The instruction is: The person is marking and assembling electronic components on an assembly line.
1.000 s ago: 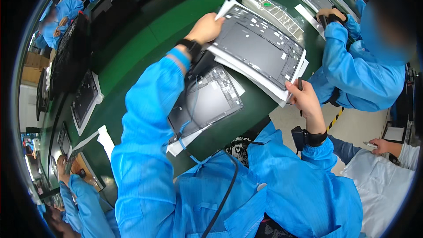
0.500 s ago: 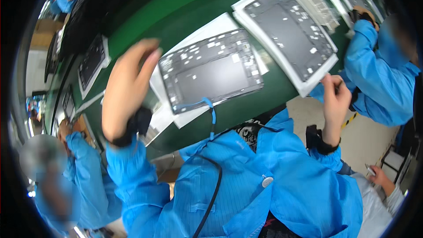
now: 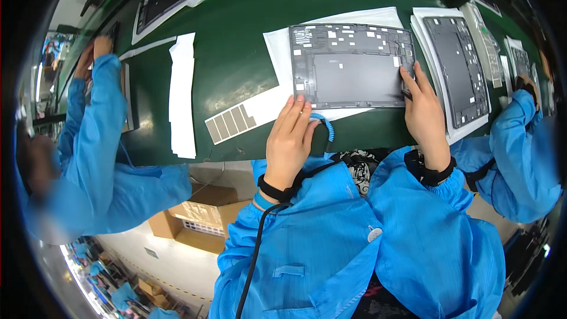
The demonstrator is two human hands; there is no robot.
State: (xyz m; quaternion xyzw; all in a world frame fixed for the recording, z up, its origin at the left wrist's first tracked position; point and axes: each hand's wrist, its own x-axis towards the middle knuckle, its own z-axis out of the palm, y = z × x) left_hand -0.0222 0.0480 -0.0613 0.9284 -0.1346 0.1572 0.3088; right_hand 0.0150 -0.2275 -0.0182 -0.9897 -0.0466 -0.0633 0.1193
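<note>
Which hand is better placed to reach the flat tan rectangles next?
Likely left: the left hand touches the flat grey panel at the end nearer those tan rectangles; the right hand is at the opposite end.

Bright light falling across the smooth green bench (image 3: pixel 236 41), a pale glare shining on it, fisheye distortion bending its edge, black vignetting rounding the corners, dark grey rectangular panel with white patches (image 3: pixel 366 82) showing sharply, blue-clad co-worker's head (image 3: pixel 59 207) blurring at left
</note>
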